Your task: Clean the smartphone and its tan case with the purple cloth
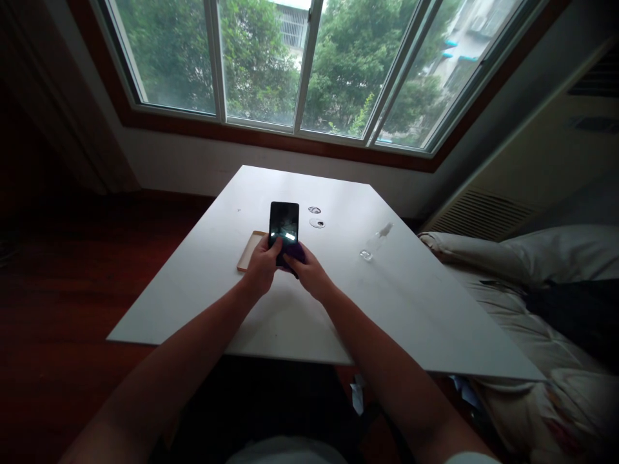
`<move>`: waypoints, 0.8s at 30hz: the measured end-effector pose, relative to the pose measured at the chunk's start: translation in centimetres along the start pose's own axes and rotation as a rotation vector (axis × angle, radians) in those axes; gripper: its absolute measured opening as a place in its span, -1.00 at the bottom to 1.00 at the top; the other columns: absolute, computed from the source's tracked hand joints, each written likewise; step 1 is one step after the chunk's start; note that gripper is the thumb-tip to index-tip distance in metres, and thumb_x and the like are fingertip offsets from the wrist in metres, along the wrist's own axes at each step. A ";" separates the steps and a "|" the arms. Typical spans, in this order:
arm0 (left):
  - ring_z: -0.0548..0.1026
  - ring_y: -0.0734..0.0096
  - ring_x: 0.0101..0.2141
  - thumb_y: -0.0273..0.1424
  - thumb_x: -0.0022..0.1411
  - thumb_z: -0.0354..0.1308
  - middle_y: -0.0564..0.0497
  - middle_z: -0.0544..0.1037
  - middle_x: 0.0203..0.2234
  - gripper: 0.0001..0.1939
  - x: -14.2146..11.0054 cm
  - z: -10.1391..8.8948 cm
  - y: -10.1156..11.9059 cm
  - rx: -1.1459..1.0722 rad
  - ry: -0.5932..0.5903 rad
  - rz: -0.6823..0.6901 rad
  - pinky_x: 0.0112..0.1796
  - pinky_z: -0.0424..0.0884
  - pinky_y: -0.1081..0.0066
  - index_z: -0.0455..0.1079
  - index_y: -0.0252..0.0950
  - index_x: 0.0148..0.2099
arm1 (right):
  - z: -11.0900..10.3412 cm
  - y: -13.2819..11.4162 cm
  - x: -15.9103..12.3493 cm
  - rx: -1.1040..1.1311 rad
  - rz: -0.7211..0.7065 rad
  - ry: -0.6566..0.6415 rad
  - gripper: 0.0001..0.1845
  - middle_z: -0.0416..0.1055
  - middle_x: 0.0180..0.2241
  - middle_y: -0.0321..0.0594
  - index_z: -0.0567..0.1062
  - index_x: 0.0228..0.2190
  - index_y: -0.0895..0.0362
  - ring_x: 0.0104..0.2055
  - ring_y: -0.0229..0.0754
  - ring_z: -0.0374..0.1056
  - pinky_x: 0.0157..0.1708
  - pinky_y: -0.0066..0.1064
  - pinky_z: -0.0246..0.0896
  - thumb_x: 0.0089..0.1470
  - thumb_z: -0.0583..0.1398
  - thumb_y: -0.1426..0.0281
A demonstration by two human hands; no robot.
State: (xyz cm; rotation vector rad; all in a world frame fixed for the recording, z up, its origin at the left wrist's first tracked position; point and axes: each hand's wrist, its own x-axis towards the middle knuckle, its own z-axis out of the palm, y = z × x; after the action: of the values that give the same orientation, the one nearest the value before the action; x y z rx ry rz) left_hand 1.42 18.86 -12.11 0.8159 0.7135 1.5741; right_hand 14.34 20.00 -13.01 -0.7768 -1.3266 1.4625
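A smartphone (284, 219) with a dark, glossy screen is held above the white table (193, 303), its screen facing me and reflecting the light. My left hand (264, 265) grips its lower left side, with the thumb on the screen. At the lower right corner my right hand (312, 272) is closed around a dark purple piece (296, 251) that looks like cloth, pressed against the phone. Partly hidden behind my left hand is a shallow tan-rimmed case or lid (247, 252). How the fingers sit behind the phone is hidden.
Two small round flat items (315, 216) lie beyond the phone. A clear bottle (376, 242) with a narrow top is on the table's right side. Past the far table edge is a window (294, 132). A padded beige seat (483, 258) stands at the right.
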 end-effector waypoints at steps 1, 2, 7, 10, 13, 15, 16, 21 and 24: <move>0.53 0.39 -0.34 -0.14 0.15 0.43 0.03 0.53 -0.34 -0.57 0.1 -0.1 0.3 -0.013 0.024 0.020 -0.32 0.51 0.41 0.44 -0.28 -0.08 | 0.2 0.2 -0.1 -0.011 0.019 -0.058 -0.46 0.56 -0.21 -0.24 0.53 -0.04 0.04 -0.19 -0.11 0.47 -0.14 -0.20 0.48 -0.08 0.44 0.21; 0.54 0.38 -0.33 -0.13 0.16 0.43 0.03 0.53 -0.33 -0.57 0.2 -0.1 0.6 -0.027 0.043 0.025 -0.31 0.52 0.41 0.43 -0.28 -0.08 | 0.2 0.5 -0.2 -0.040 0.033 -0.102 -0.49 0.56 -0.25 -0.25 0.55 -0.06 0.05 -0.22 -0.11 0.47 -0.15 -0.18 0.49 -0.10 0.43 0.25; 0.58 0.32 -0.26 -0.11 0.19 0.40 -0.01 0.56 -0.26 -0.53 0.2 0.1 1.9 -0.080 0.084 0.012 -0.24 0.56 0.33 0.41 -0.24 0.01 | -0.8 0.8 0.3 -0.057 0.067 -0.081 -0.62 0.57 -0.26 -0.25 0.60 -0.18 0.10 -0.26 -0.14 0.49 -0.15 -0.15 0.51 -0.14 0.36 0.37; 0.60 0.28 -0.22 -0.12 0.18 0.41 -0.02 0.58 -0.21 -0.51 0.0 0.1 2.1 -0.066 0.068 0.022 -0.20 0.57 0.29 0.41 -0.22 0.05 | -1.7 -0.5 0.8 0.057 0.029 0.134 -0.41 0.58 -0.09 -0.19 0.51 0.02 0.04 -0.15 -0.08 0.54 -0.17 -0.14 0.56 -0.11 0.38 0.32; 0.59 0.26 -0.17 -0.12 0.18 0.41 -0.04 0.59 -0.15 -0.51 -0.2 0.1 2.0 -0.046 0.059 0.001 -0.16 0.57 0.27 0.42 -0.21 0.06 | -2.5 -1.6 1.1 0.037 -0.026 0.314 -0.44 0.60 -0.11 -0.13 0.45 0.05 0.04 -0.21 -0.07 0.58 -0.34 -0.23 0.56 0.05 0.34 0.11; 0.58 0.23 -0.13 -0.12 0.20 0.40 -0.05 0.59 -0.13 -0.51 -0.3 0.1 1.9 -0.033 0.041 -0.014 -0.15 0.57 0.26 0.42 -0.21 0.08 | -2.6 -1.9 1.1 -0.013 -0.027 0.366 -0.42 0.61 -0.16 -0.11 0.46 0.01 0.07 -0.35 -0.10 0.57 -0.51 -0.33 0.48 0.10 0.30 -0.04; 0.58 0.22 -0.13 -0.12 0.20 0.39 -0.05 0.59 -0.12 -0.51 -0.4 0.2 1.9 -0.024 0.032 -0.015 -0.15 0.57 0.25 0.43 -0.21 0.08 | -2.6 -1.9 1.1 -0.035 -0.022 0.378 -0.39 0.62 -0.19 -0.10 0.47 -0.03 0.09 -0.43 -0.13 0.55 -0.58 -0.37 0.42 0.10 0.27 -0.10; 0.59 0.24 -0.21 -0.10 0.19 0.39 -0.03 0.59 -0.21 -0.52 -0.6 0.1 1.7 0.019 0.017 0.014 -0.19 0.57 0.25 0.43 -0.22 0.05 | -1.5 -1.8 0.7 -0.028 -0.042 0.338 -0.22 0.61 -0.34 -0.12 0.54 -0.01 0.14 -0.58 -0.20 0.44 -0.70 -0.42 0.22 0.14 0.12 -0.26; 0.56 0.32 -0.30 -0.10 0.20 0.38 -0.01 0.57 -0.27 -0.54 -0.7 0.1 1.5 0.027 -0.006 0.024 -0.27 0.55 0.30 0.43 -0.25 0.02 | -0.7 -1.6 0.3 -0.055 -0.022 0.280 -0.21 0.55 -0.48 -0.20 0.56 0.02 0.14 -0.62 -0.23 0.37 -0.70 -0.43 0.19 0.19 0.07 -0.25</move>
State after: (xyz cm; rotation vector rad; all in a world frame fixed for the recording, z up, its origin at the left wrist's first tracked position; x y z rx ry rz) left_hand 0.70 17.99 -10.92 0.8519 0.7247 1.5852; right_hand 15.26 20.46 -11.59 -0.9619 -1.1610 1.2527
